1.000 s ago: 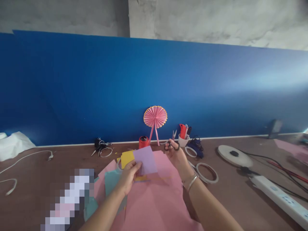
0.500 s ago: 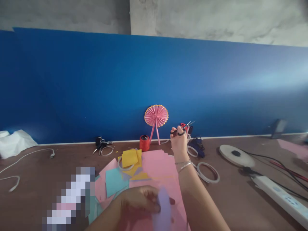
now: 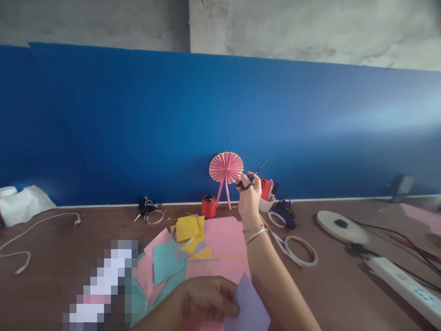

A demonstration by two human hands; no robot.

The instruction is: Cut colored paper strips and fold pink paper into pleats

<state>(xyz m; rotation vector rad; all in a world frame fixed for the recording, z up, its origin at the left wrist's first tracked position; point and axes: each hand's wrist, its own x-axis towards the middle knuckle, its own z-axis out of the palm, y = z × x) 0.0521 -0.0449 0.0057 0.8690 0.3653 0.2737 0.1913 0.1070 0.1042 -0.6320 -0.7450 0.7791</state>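
My right hand (image 3: 248, 197) is raised above the table, fingers through the black handles of a small pair of scissors (image 3: 254, 174) whose blades point up and to the right. My left hand (image 3: 203, 301) is low at the bottom edge, pinching a lilac sheet of paper (image 3: 248, 309) between thumb and fingers. Beneath both lies a big pink sheet (image 3: 223, 241), with yellow squares (image 3: 188, 228) and a teal piece (image 3: 164, 262) to its left. A pink pleated paper fan (image 3: 226, 168) stands on two sticks against the blue wall.
A red spool (image 3: 208, 206), a white cup of pens (image 3: 268, 195), tape rings (image 3: 299, 250), keys (image 3: 146, 208) and a white cable (image 3: 37, 225) lie on the brown table (image 3: 51, 285). A round lamp base (image 3: 342, 225) and power strip (image 3: 403, 282) sit at right.
My right hand picked the scissors up off the table and lifted them toward the fan. My left hand drew the lilac paper back toward me, down to the bottom edge.
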